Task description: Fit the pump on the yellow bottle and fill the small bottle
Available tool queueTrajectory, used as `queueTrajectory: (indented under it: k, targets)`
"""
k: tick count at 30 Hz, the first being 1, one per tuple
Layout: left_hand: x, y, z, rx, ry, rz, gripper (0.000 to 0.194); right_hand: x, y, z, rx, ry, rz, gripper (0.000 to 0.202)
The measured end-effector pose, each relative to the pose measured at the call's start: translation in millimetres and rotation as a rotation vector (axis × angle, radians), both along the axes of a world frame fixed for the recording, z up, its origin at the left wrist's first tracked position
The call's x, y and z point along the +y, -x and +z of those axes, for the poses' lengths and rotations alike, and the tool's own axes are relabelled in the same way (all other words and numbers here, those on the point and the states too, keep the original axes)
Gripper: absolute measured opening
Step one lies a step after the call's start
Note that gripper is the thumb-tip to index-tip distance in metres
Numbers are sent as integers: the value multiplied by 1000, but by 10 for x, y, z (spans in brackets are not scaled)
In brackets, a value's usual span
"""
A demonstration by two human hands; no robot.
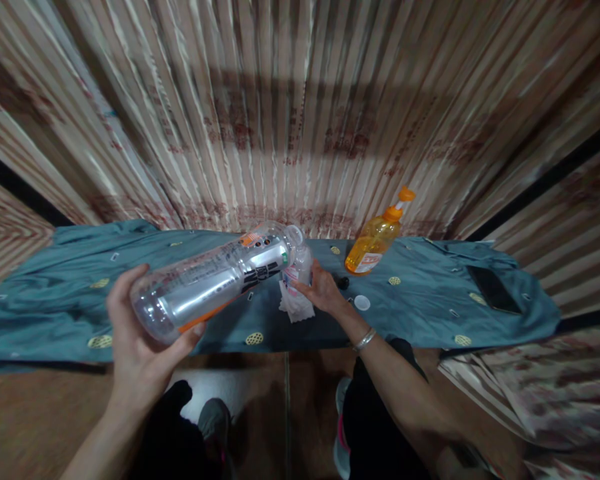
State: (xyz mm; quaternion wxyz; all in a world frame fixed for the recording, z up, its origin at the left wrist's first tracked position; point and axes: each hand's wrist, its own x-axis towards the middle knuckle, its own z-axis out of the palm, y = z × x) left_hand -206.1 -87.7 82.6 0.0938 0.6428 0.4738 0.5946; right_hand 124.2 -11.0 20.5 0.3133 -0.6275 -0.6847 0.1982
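Observation:
A large clear plastic bottle (pixel 215 283) with a silver, black and orange label is gripped near its base by my left hand (pixel 143 333). It is tilted, its uncapped neck up to the right against the top of a smaller clear bottle (pixel 300 263). My right hand (pixel 323 287) is wrapped round that smaller bottle, which stands on or just above the table. How much liquid either one holds I cannot make out. A crumpled white tissue (pixel 297 308) lies under the smaller bottle. Right of my right hand are a white cap (pixel 362 303) and a small black object (pixel 343 283).
An orange pump bottle (pixel 373 243), partly filled, stands at the back right of the table. A dark phone (pixel 494 289) lies at the right end. A green patterned cloth (pixel 420 300) covers the narrow table. A striped curtain (pixel 300 120) hangs directly behind it.

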Motion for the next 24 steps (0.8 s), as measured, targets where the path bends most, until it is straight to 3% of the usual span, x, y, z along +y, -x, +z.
queueTrajectory:
  k: [18, 24]
  targets:
    - [-30, -20, -20, 34, -46, 13, 113, 4, -8, 0, -2, 5, 13, 44]
    - [-19, 53, -97, -77, 63, 28, 117, 2, 62, 38, -27, 57, -24, 48]
